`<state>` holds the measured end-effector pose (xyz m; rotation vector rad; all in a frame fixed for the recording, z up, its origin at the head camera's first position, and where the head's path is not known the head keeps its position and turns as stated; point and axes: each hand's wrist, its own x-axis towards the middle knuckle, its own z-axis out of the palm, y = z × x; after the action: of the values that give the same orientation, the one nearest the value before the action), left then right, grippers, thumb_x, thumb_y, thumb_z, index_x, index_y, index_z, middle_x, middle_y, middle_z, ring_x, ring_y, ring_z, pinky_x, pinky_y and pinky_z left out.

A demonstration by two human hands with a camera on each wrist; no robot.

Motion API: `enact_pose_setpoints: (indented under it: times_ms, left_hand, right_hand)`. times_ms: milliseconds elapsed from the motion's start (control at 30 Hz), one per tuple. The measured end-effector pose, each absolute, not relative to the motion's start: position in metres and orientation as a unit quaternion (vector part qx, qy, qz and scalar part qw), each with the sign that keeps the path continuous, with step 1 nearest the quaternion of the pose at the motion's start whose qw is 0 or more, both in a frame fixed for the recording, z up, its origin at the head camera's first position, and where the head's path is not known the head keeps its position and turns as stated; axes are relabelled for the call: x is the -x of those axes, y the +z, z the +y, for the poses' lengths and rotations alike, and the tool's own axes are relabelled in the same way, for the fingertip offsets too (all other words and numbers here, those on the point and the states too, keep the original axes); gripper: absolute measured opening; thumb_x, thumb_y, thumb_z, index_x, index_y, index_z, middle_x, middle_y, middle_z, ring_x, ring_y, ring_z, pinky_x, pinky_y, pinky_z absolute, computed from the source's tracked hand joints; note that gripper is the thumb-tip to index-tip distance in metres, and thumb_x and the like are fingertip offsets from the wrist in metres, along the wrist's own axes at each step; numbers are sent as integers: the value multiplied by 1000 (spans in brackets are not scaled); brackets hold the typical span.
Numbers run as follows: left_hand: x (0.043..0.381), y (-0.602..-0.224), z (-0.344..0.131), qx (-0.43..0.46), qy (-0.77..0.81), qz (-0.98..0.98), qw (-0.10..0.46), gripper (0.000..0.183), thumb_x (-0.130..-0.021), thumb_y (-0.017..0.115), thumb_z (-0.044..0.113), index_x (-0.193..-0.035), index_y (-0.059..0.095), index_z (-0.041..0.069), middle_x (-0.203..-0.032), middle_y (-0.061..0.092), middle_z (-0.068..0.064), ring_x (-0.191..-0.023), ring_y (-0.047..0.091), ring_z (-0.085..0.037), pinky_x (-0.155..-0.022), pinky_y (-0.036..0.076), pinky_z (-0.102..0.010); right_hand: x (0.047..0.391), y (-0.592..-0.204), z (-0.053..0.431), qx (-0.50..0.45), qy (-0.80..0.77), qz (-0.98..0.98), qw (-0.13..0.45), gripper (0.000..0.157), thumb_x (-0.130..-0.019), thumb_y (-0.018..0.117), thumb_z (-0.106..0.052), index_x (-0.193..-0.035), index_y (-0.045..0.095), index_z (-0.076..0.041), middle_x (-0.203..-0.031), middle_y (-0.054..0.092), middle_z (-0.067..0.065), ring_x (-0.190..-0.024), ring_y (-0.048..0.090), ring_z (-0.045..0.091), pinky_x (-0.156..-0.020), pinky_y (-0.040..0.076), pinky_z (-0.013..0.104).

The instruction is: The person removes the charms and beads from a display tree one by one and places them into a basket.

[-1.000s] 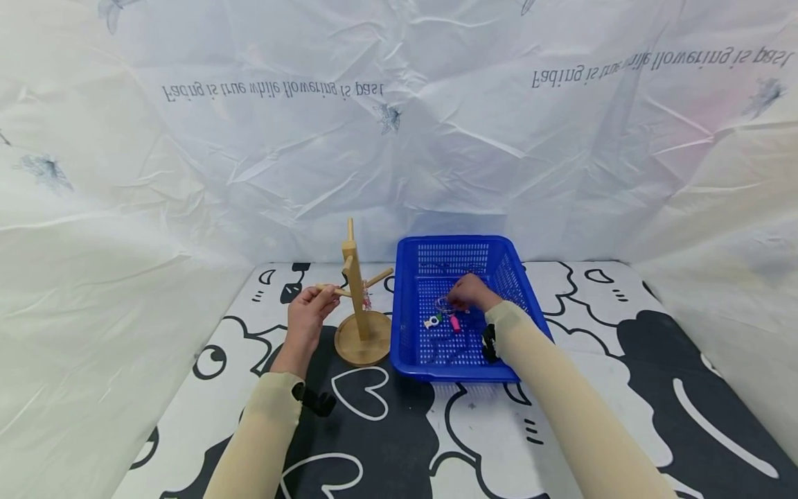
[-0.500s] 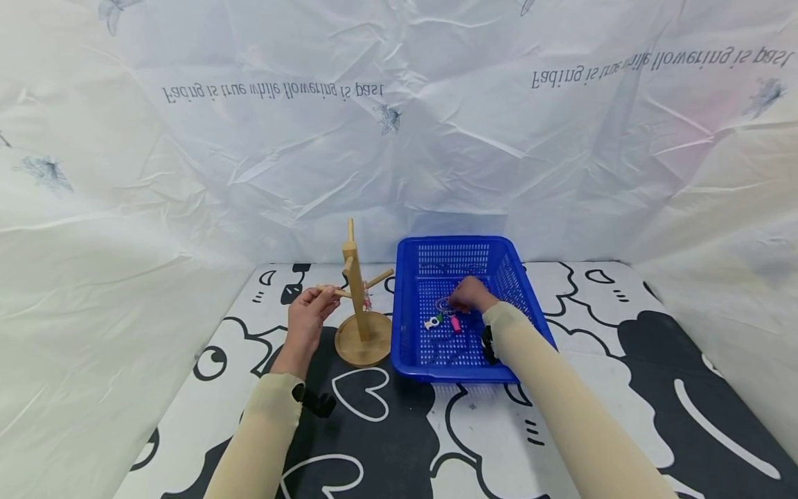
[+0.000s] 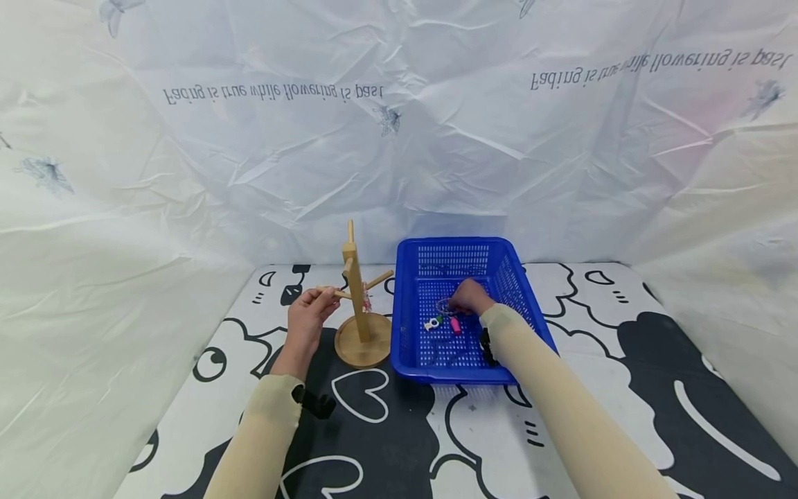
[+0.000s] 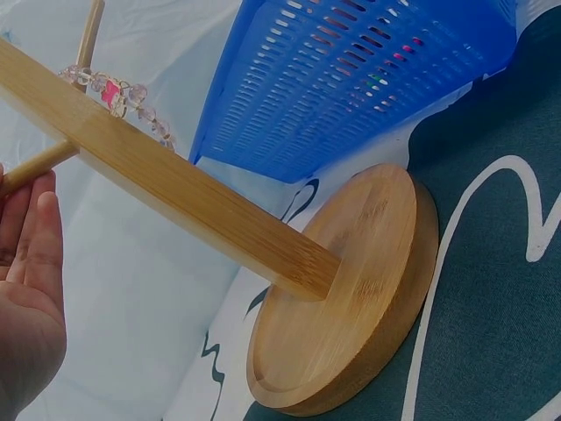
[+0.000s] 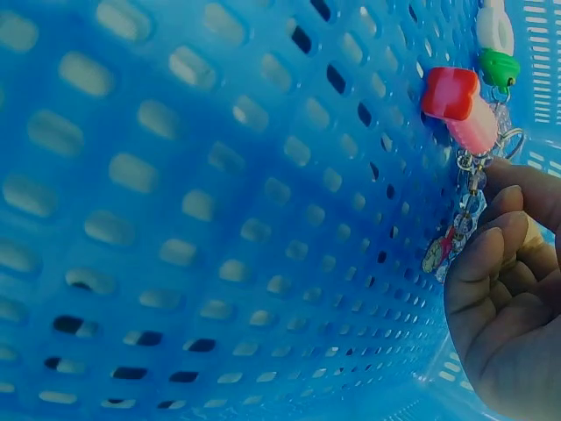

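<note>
My left hand (image 3: 305,315) grips a peg (image 3: 341,294) on the left of a wooden stand (image 3: 357,294) with a round base. A pink-beaded bracelet (image 4: 136,96) with a red charm hangs on another peg behind the post. My right hand (image 3: 472,296) reaches into a blue plastic basket (image 3: 399,367). Its curled fingers (image 5: 491,254) pinch a clear-beaded bracelet (image 5: 465,215) near the basket floor; part of it is hidden by the hand. Beside it lie a pink charm with a red end (image 5: 451,94) and a white charm with a green part (image 5: 500,66).
The basket stands just right of the stand's round base (image 3: 349,350). Both are on a black-and-white patterned cloth (image 3: 399,430). White sheeting (image 3: 399,173) hangs behind and at both sides.
My right hand shifts only slightly within the basket, at the bracelet. The left hand stays on the peg, and the stand and basket keep their places.
</note>
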<state>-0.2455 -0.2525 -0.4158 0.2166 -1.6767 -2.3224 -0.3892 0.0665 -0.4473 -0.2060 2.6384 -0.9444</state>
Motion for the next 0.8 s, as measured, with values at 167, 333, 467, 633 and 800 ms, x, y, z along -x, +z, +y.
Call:
enact_pose_setpoints:
  times_ms: [167, 333, 467, 633, 800]
  left_hand:
    - [246, -415, -252, -76, -804, -575, 133, 24, -103, 61, 8, -83, 68, 21, -82, 76, 13, -81, 73, 1, -80, 62, -16]
    - [245, -416, -252, -74, -804, -575, 133, 24, -102, 61, 7, -84, 68, 20, -82, 76, 13, -81, 73, 1, -81, 62, -16]
    - [245, -416, -252, -74, -803, -576, 133, 23, -102, 62, 8, -84, 69, 21, -82, 77, 14, -81, 74, 1, -82, 63, -17]
    - [245, -415, -252, -77, -803, -576, 133, 23, -102, 63, 9, -84, 69, 21, -82, 77, 14, -81, 73, 1, -81, 62, -16]
    - [245, -415, -252, -76, -803, -576, 133, 23, -102, 62, 8, -84, 70, 21, -82, 76, 14, -80, 73, 1, -80, 62, -16]
  right_hand:
    - [388, -446, 65, 67, -332, 925, 170, 37, -87, 72, -7, -52, 61, -11, -47, 51, -5, -45, 48, 10, -47, 45, 22]
    - [388, -446, 65, 62, -329, 926, 174, 34, -87, 73, -8, -55, 63, -10, -50, 54, -4, -47, 50, 10, -47, 46, 21]
    - [388, -447, 64, 54, -330, 926, 174, 32, -88, 74, -9, -58, 64, -9, -52, 55, -3, -49, 51, 11, -47, 48, 22]
    - [388, -449, 65, 50, -326, 929, 171, 30, -88, 74, -10, -59, 65, -8, -53, 55, -3, -49, 51, 11, -48, 48, 21]
    - [388, -450, 64, 46, -326, 929, 170, 29, -88, 74, -10, -61, 65, -8, -54, 56, -3, -50, 51, 10, -48, 48, 21]
